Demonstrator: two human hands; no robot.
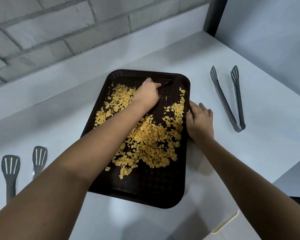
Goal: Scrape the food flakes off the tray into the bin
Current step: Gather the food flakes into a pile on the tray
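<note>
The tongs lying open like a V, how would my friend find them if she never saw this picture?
Start at the dark tray of yellow flakes on the white counter, then look past its right edge, beyond the right hand. The grey tongs lie there alone, arms spread, unlike the other slotted grey utensils left of the tray.

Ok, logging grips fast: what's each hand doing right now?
Left hand: grips the black scraper.
Right hand: open, resting on the tray edge.
</note>
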